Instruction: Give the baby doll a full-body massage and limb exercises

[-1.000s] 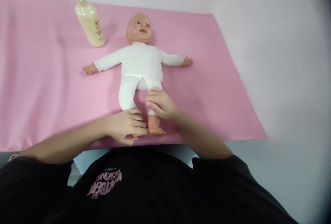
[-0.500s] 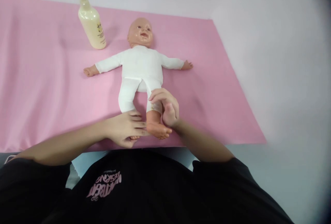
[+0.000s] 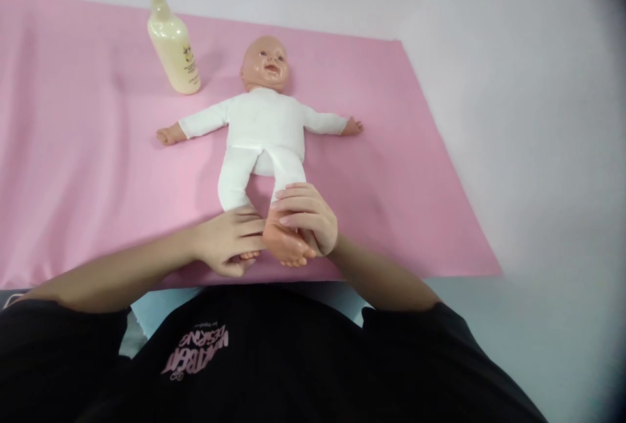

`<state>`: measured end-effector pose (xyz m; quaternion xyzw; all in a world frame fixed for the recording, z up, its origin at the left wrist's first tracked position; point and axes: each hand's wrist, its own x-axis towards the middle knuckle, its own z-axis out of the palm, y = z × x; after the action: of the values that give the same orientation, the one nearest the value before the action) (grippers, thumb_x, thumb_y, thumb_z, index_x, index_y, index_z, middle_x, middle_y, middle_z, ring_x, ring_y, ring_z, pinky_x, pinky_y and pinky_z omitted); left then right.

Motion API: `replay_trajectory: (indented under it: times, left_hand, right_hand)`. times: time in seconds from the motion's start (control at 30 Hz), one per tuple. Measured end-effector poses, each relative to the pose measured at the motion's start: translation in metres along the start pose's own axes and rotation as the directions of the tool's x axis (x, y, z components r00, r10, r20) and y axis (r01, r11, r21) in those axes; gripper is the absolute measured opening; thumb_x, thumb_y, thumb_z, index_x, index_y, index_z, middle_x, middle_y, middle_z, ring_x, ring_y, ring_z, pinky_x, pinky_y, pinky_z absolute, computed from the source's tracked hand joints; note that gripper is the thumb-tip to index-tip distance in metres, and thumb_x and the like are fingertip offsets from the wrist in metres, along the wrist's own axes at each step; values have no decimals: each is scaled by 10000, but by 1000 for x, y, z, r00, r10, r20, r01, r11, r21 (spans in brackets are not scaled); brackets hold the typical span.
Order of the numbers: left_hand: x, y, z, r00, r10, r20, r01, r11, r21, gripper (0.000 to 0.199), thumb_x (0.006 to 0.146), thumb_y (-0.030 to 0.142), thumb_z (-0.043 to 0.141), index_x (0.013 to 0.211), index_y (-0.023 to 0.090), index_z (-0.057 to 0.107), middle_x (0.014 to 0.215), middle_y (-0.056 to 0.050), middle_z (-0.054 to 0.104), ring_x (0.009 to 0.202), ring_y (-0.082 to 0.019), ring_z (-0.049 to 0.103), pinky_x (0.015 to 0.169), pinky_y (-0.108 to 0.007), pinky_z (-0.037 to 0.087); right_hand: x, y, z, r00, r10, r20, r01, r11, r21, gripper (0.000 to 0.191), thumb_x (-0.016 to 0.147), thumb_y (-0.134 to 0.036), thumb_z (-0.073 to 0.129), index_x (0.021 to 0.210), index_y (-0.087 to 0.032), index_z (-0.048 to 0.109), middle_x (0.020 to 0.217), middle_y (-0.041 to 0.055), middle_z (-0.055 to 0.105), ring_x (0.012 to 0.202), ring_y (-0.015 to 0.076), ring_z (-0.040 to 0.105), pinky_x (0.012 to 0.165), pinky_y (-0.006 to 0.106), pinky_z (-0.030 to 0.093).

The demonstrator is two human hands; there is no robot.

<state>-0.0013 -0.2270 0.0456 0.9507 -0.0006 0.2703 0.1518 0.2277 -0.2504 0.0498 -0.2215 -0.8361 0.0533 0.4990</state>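
A baby doll (image 3: pixel 264 130) in a white suit lies on its back on a pink cloth (image 3: pixel 88 169), arms spread, feet towards me. My right hand (image 3: pixel 306 221) is wrapped around the ankle and top of one doll foot (image 3: pixel 283 247), which is lifted a little. My left hand (image 3: pixel 229 240) holds the doll's other foot, whose toes peek out under my fingers, and its fingertips touch the raised foot.
A cream lotion bottle (image 3: pixel 172 45) with a pump top stands on the cloth beyond the doll's arm at the left. The pink cloth ends at the right on a pale grey surface (image 3: pixel 528 149). My black shirt fills the bottom of the view.
My right hand slid down the doll's leg from the shin to the ankle and foot, closing over it. The left hand stayed on the other foot.
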Motion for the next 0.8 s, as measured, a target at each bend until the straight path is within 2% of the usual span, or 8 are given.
replay_trajectory:
  times: [0.13,0.33,0.5,0.6,0.8]
  left_hand:
    - [3,0,-1,996,52,-73,-52,999,-3,491,767,144,543,1252,164,609,1137,-118,738,1120,-282,682,997,-435,574]
    - [7,-2,0,986,107,-131,-106,994,16,439,787,152,527,1217,171,613,1025,-85,768,961,-242,722,932,-420,594]
    - [8,-2,-3,983,127,-133,-120,991,57,361,773,161,520,1115,197,626,935,-72,754,853,-235,711,825,-410,607]
    - [9,-1,-5,982,134,-131,-125,990,71,375,766,158,518,1125,175,622,931,-90,739,812,-241,687,776,-410,609]
    - [8,-2,-4,983,136,-124,-128,989,77,436,764,151,526,1192,152,613,846,-72,685,738,-224,639,740,-390,609]
  right_hand:
    - [4,-5,4,988,-155,-12,153,983,-99,337,1018,-431,424,1195,-213,612,1168,57,703,1274,203,640,1109,451,548]
    - [1,-4,13,984,-161,78,174,963,-206,295,1016,-484,494,1148,-240,596,1074,27,704,1119,176,663,1174,457,501]
    - [6,-5,11,988,-154,8,152,962,-225,170,1052,-318,433,1086,-207,557,984,5,704,976,136,662,1016,399,563]
    - [9,-5,11,985,-163,-50,147,961,-235,99,1022,-245,466,1054,-193,543,925,-2,697,908,135,660,916,371,573]
    - [12,-3,10,989,-132,-72,114,972,-207,53,952,-188,526,1006,-189,523,873,8,689,824,146,640,774,331,566]
